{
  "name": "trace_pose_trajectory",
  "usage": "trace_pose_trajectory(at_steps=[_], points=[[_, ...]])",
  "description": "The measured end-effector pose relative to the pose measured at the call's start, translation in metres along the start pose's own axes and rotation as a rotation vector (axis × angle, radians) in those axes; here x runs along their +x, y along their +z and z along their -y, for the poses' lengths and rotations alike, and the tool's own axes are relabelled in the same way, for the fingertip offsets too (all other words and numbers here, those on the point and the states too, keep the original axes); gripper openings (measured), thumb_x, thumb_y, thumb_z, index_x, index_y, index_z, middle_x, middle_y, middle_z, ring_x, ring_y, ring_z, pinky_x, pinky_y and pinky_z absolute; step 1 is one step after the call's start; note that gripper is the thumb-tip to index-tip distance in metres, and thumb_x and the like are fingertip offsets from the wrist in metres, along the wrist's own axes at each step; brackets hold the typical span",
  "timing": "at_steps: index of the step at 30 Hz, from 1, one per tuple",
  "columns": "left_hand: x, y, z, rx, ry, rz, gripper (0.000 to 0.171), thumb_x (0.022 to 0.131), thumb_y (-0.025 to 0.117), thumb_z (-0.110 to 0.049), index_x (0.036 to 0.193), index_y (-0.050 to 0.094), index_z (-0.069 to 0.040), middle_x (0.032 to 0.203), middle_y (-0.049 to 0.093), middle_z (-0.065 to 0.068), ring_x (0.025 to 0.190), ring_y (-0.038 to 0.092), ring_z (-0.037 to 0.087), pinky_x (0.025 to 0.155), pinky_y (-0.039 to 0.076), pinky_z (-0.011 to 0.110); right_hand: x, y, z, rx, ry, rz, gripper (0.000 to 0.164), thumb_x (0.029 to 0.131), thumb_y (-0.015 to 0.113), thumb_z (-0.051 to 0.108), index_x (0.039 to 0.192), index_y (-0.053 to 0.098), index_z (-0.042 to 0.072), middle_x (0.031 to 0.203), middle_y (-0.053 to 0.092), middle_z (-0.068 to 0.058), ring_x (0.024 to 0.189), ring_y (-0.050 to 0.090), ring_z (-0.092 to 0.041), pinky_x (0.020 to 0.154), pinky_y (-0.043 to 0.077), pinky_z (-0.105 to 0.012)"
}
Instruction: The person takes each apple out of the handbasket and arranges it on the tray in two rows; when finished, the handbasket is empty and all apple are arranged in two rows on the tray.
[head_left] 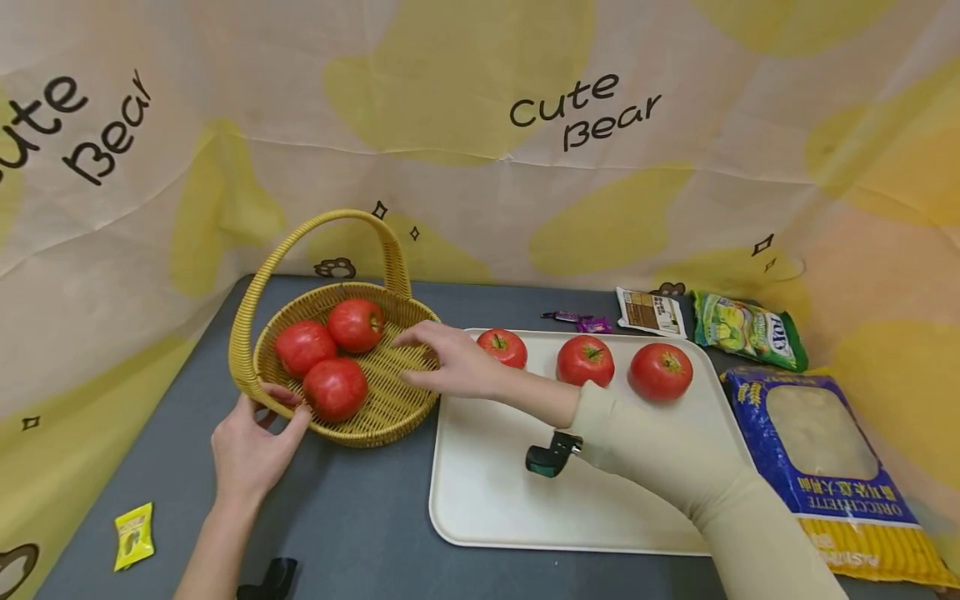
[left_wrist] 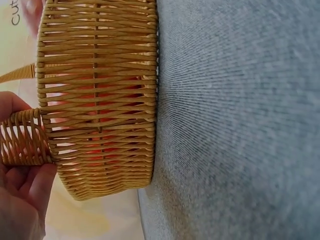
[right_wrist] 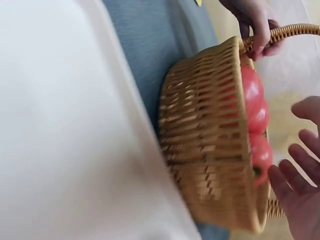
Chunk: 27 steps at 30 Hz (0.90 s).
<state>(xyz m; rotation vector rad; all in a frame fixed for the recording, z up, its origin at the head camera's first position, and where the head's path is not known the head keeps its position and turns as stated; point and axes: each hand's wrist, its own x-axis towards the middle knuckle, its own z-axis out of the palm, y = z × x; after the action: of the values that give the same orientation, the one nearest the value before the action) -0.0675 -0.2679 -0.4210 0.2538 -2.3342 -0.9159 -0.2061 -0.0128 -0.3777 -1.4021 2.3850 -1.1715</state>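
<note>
Hovering over the basket's [head_left: 375, 435] right rim, the right hand [head_left: 450, 360] is loose, fingers parted, nothing in its grasp! Three apples [head_left: 356, 325] sit inside, bunched to the left, so they lie just left of those fingertips, the farthest one closest; whether a finger touches it, I can't tell. They're round, no long axis to speak of. The handle [head_left: 392, 258], though, arches from the near-left rim to the far rim, and at its near-left foot the left hand [head_left: 251, 442] has it gripped between thumb and fingers!

The basket stands just beside the tray's [head_left: 510, 508] left edge, towards the worktop's [head_left: 360, 517] far-left corner. Along the tray's far edge, three more apples [head_left: 585, 360] in a row, the right sleeve [head_left: 667, 450] crossing in front.

On to the lettering: "Cute Bear" in black on the cloth [head_left: 450, 83] behind; "ORECCHIETTE", upside down, on the pasta bag [head_left: 832, 467] by the tray's right edge; "FOX'S", or something very like it, on the green bag [head_left: 750, 329] beyond the tray's far-right corner. Print on the yellow packet [head_left: 135, 537], at the worktop's left edge? Too small!
</note>
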Motion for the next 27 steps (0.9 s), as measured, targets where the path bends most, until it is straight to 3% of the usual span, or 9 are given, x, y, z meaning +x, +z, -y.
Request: trace_pose_trajectory(at_steps=[5,11,20,27], points=[[0.000,0.001,0.000,0.002,-0.003,-0.009,0.023,0.075,0.076,-0.008,0.093,0.063,-0.005,0.082,0.069,0.004,0.075,0.048,-0.017,0.072,0.037,0.000,0.040,0.026,0.012,-0.083,-0.032,0.169,0.047,0.086,0.072,0.026,0.128,0.058,0.011,0.127,0.058,-0.002,0.117,0.050,-0.013,0.096,0.040,-0.020],[0.000,0.001,0.001,0.004,0.002,-0.021,0.022,0.075,0.075,-0.008,0.093,0.063,-0.005,0.081,0.069,0.004,0.075,0.048,-0.017,0.072,0.037,0.000,0.067,0.052,0.017,-0.194,-0.017,0.320,0.065,0.083,0.076,0.032,0.139,0.048,0.016,0.138,0.046,-0.001,0.126,0.039,-0.012,0.103,0.033,-0.022],[-0.001,0.002,0.001,0.016,0.009,-0.019,0.023,0.075,0.075,-0.009,0.093,0.063,-0.004,0.082,0.069,0.005,0.075,0.046,-0.019,0.072,0.036,0.000,0.078,0.075,0.016,-0.332,0.006,0.351,0.081,0.077,0.081,0.035,0.145,0.040,0.019,0.138,0.040,-0.001,0.122,0.040,-0.014,0.099,0.038,-0.024],[-0.001,0.002,0.001,0.019,0.005,-0.019,0.022,0.075,0.074,-0.008,0.094,0.063,-0.004,0.081,0.069,0.005,0.075,0.047,-0.018,0.072,0.036,0.000,0.075,0.073,0.013,-0.331,-0.008,0.306,0.077,0.074,0.081,0.036,0.140,0.044,0.018,0.134,0.043,-0.002,0.119,0.045,-0.013,0.098,0.040,-0.025]])
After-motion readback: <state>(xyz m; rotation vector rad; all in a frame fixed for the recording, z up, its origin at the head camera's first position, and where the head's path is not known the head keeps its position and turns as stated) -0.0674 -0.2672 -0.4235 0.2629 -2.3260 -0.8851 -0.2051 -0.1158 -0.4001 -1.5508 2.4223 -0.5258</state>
